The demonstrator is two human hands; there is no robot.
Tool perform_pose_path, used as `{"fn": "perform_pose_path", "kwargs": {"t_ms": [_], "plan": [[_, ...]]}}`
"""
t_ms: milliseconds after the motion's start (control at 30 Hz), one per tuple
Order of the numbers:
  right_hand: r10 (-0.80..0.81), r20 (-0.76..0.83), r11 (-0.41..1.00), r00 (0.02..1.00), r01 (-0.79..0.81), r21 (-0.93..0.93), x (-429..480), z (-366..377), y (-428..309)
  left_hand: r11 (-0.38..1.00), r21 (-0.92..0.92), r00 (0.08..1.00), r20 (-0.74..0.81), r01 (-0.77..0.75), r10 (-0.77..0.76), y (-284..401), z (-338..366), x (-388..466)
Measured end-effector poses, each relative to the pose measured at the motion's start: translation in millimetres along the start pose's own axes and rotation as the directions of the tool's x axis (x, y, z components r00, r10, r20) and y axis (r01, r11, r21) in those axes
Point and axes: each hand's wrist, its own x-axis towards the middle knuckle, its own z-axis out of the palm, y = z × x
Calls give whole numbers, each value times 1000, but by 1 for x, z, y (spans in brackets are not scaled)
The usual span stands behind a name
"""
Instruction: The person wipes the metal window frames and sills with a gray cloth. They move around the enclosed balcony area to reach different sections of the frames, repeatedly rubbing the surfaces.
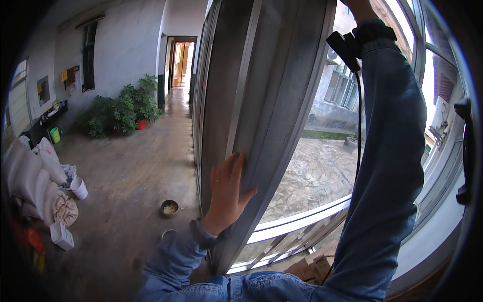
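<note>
My left hand (227, 196) lies against a tall grey metal frame post (277, 113), with its fingers spread and a ring on one finger. Nothing is held in it. My right arm reaches up along the windows to the top edge of the picture. Only the wrist shows there, so the right hand itself is out of view. That wrist carries a black strap (371, 32) with a small black device (344, 51), from which a black cable (359, 124) hangs. A window pane (317, 177) stands between the post and my right sleeve.
Over the floor to the left are a dark bowl (169, 208) with food in it, a white bucket (79, 188), stuffed sacks (28, 177) and a white tub (62, 236). Potted plants (132, 107) stand by the far wall. Cardboard boxes (311, 262) sit low near the window.
</note>
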Motion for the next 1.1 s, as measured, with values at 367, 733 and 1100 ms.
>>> {"fn": "perform_pose_path", "kwargs": {"t_ms": [367, 733, 1100], "plan": [[-381, 354, 751, 854, 510, -421, -50, -25, -38, 1000, -17, 999, 21, -26, 27, 3, -3, 0], [203, 236, 979, 950, -193, -64, -181, -53, -120, 998, -63, 1000, 26, -13, 15, 3, 1, 0], [311, 499, 868, 809, -455, 198, -287, -114, -200, 996, -81, 998, -49, -36, 32, 3, 8, -3]]}}
